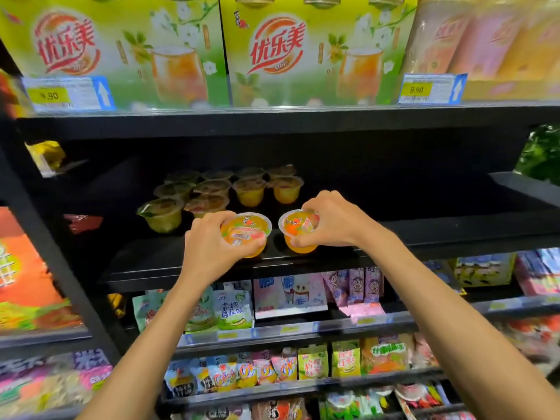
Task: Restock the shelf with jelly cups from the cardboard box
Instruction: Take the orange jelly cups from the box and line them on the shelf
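Now, jelly cup clasped in left hand, second cup clasped beneath right hand

Two green drink boxes stand side by side up top behind yellow price tags; snack pouches fill rows below.

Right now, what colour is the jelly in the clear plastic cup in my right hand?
Orange; the clear plastic cup shows best in head view.
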